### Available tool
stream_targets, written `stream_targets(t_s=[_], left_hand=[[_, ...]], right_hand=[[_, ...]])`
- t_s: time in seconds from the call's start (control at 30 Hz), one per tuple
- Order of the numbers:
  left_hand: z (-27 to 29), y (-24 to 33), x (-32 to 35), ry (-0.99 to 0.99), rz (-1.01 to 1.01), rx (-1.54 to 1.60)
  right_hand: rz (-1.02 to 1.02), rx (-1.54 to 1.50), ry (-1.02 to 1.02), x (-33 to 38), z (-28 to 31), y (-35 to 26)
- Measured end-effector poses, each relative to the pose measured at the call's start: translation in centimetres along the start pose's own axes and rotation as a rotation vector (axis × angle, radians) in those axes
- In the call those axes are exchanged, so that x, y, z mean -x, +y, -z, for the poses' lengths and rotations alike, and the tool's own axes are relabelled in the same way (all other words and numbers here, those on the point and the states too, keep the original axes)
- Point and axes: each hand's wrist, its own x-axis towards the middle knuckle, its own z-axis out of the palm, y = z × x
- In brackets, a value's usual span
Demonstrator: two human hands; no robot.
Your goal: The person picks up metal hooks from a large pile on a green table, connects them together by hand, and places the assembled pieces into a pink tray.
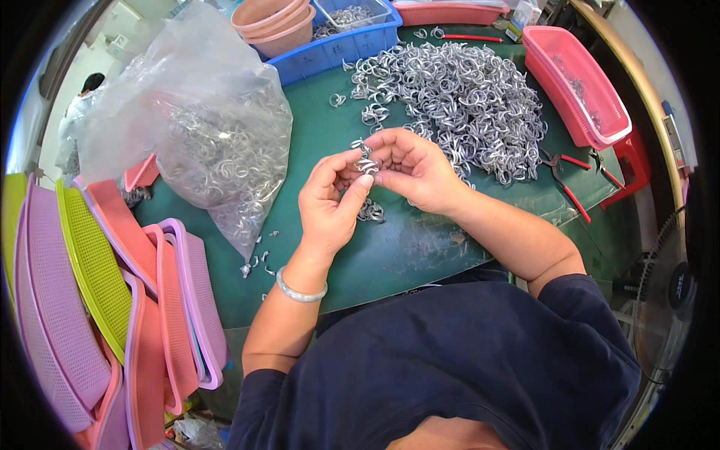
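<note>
Our left hand (328, 199) and right hand (417, 171) pinch silvery metal rings (366, 166), perhaps linked; beyond the grip, a ring pile (469, 101) sits within easy reach.

Bright, even light leaves the hands (420, 171) sharp, with pale glare on the plastic bag (187, 60) to their left and glints across the metal rings (480, 97) beyond them; far left, fisheye distortion bows the baskets (67, 277) near black corners.

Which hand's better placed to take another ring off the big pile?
Probably the right hand: it's nearer the metal ring pile. The left hand is farther off, toward the plastic bag.
</note>
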Motion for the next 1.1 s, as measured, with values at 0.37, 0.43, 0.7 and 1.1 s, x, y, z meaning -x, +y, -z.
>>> stream_targets(t_s=[0.37, 0.43, 0.7, 1.1], left_hand=[[0.2, -0.1, 0.3, -0.042, -0.022, -0.028], [0.5, -0.3, 0.3, -0.057, -0.005, -0.032], [1.0, -0.9, 0.1, -0.082, 0.141, 0.196], [2.9, -0.1, -0.8, 0.071, 0.406, 0.573]], right_hand=[[0.202, 0.334, 0.036, 0.3, 0.2, 0.6], [0.235, 0.373, 0.033, 0.3, 0.1, 0.5], [0.285, 0.383, 0.0, 0.3, -0.2, 0.3], [0.285, 1.245, -0.439, 1.2, -0.1, -0.6]])
